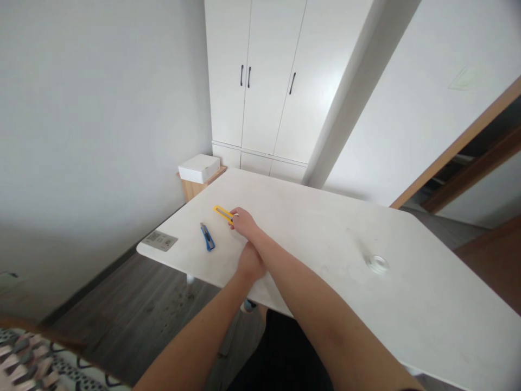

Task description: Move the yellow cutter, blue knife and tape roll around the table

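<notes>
My right hand (243, 222) is closed around the near end of a yellow utility knife (222, 213), low over the table's left half. The knife's far end points up and to the left. A blue utility knife (207, 237) lies on the tabletop just left of my hands, apart from both. My left hand (249, 264) is by the table's near edge, partly under my right forearm, which crosses over it. Its fingers are hidden, so what they hold, if anything, does not show.
The white table (301, 217) carries a grey printed label (160, 240) at its left corner. A clear round glass or plastic piece (378, 264) sits on its right side. Beyond the left end, a white box (198, 168) rests on a wooden cabinet. White wardrobe doors (268, 81) stand behind.
</notes>
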`<state>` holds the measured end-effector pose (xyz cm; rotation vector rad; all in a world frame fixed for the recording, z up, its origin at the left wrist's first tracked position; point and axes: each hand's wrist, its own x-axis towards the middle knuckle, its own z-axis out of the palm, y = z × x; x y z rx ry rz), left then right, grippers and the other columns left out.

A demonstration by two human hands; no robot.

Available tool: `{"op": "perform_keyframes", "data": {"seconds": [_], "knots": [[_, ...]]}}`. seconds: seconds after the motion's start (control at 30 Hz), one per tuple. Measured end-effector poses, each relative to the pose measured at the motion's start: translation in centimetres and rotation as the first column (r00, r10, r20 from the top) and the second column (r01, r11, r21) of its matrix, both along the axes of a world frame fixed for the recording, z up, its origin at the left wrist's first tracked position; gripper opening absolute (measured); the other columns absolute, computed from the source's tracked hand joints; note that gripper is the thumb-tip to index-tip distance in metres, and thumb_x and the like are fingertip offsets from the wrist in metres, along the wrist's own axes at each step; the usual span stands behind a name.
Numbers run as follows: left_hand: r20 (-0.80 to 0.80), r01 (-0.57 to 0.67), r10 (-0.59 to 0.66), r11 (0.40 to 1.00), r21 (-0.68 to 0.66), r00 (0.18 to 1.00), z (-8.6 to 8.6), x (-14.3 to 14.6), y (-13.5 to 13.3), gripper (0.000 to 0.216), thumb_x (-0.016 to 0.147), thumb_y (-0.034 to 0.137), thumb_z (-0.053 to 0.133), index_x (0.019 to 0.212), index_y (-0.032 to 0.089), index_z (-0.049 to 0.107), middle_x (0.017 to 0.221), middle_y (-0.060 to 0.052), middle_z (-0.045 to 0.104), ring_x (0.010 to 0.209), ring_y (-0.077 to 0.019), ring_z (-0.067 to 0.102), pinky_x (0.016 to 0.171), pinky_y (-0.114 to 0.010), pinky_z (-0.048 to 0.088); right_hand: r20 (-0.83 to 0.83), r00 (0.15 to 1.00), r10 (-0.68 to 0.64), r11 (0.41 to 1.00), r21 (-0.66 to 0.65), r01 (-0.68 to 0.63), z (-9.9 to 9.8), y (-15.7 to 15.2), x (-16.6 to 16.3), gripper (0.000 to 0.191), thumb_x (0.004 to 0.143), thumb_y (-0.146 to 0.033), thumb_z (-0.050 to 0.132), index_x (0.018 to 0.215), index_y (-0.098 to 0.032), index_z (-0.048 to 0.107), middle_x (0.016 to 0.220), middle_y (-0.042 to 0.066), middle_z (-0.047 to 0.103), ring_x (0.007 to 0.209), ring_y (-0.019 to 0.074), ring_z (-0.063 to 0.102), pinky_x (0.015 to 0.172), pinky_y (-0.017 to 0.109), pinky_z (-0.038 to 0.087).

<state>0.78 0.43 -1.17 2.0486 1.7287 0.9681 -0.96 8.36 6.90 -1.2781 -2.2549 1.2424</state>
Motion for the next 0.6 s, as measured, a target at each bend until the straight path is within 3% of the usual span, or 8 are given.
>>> {"op": "perform_keyframes", "data": {"seconds": [0.1, 0.17, 0.23, 0.33, 0.43, 0.53, 0.6], "knots": [[-0.064, -0.009, 0.01, 1.0, 0.023, 0.998, 1.1, 0.2, 0.0, 0.028, 0.088, 0.017, 0.048, 0.102, 0.014, 0.072, 0.108, -0.019, 0.071, 0.116, -0.032, 0.062, 0.107, -0.052, 0.043, -0.27, 0.953, -0.135, 0.963, -0.262, 0.062, 1.0, 0.3, 5.5, 0.021, 0.093, -0.033, 0.045, 0.109, -0.022, 0.054, 0.089, 0.005, 0.068, 0.066, 0.0139, 0.06, 0.052, 0.025, 0.043], [-0.149, 0.006, 0.004, 0.998, 0.065, 0.989, 1.5, 0.2, -0.1, 0.029, 0.088, 0.015, 0.047, 0.099, 0.018, 0.073, 0.114, -0.015, 0.071, 0.116, -0.0272, 0.062, 0.106, -0.046, 0.045, -0.44, 0.873, -0.209, 0.934, -0.354, 0.045, 1.8, -0.2, 10.3, 0.026, 0.089, -0.045, 0.055, 0.1, -0.022, 0.054, 0.083, 0.002, 0.062, 0.057, 0.0102, 0.052, 0.045, 0.021, 0.033], [-0.249, -0.002, 0.029, 0.994, 0.109, 0.968, 1.6, 0.1, -0.2, 0.032, 0.089, 0.016, 0.045, 0.104, 0.02, 0.074, 0.121, -0.012, 0.07, 0.117, -0.0242, 0.062, 0.106, -0.043, 0.046, -0.523, 0.817, -0.243, 0.93, -0.366, 0.042, 2.4, -1.1, 15.7, 0.038, 0.077, -0.049, 0.07, 0.099, -0.023, 0.053, 0.079, -0.002, 0.057, 0.055, 0.0079, 0.046, 0.044, 0.02, 0.027], [-0.307, -0.015, 0.057, 0.991, 0.135, 0.95, 1.0, -0.2, -0.1, 0.036, 0.09, 0.02, 0.043, 0.109, 0.019, 0.074, 0.124, -0.012, 0.069, 0.117, -0.0243, 0.063, 0.106, -0.042, 0.047, -0.406, 0.871, -0.275, 0.946, -0.276, 0.17, 2.6, -3.3, 24.4, 0.045, 0.071, -0.042, 0.076, 0.105, -0.023, 0.054, 0.074, -0.006, 0.054, 0.055, 0.008, 0.044, 0.047, 0.02, 0.031], [-0.315, -0.006, 0.054, 0.989, 0.15, 0.947, 0.5, -0.3, 0.2, 0.038, 0.092, 0.024, 0.041, 0.109, 0.018, 0.074, 0.124, -0.013, 0.07, 0.117, -0.025, 0.063, 0.106, -0.042, 0.047, -0.109, 0.937, -0.333, 0.943, -0.029, 0.332, 2.1, -5.5, 33.1, 0.03, 0.077, -0.036, 0.069, 0.103, -0.022, 0.061, 0.083, -0.001, 0.062, 0.068, 0.0128, 0.055, 0.059, 0.025, 0.044], [-0.321, -0.006, 0.057, 0.987, 0.16, 0.945, 0.5, -0.3, 0.2, 0.039, 0.092, 0.026, 0.04, 0.108, 0.017, 0.074, 0.122, -0.013, 0.07, 0.115, -0.0259, 0.064, 0.106, -0.042, 0.048, 0.112, 0.895, -0.433, 0.89, 0.209, 0.405, 1.1, -6.9, 40.7, 0.023, 0.079, -0.031, 0.067, 0.1, -0.022, 0.067, 0.1, 0.003, 0.069, 0.09, 0.0183, 0.063, 0.08, 0.031, 0.05], [-0.315, -0.012, 0.065, 0.986, 0.166, 0.947, 0.7, -0.3, 0.2, 0.038, 0.091, 0.027, 0.04, 0.106, 0.019, 0.075, 0.121, -0.012, 0.071, 0.114, -0.0262, 0.065, 0.105, -0.043, 0.048, 0.168, 0.864, -0.475, 0.862, 0.285, 0.419, 0.6, -7.1, 44.5, 0.025, 0.081, -0.031, 0.066, 0.105, -0.023, 0.068, 0.106, 0.004, 0.07, 0.097, 0.0196, 0.064, 0.088, 0.032, 0.049]]}}
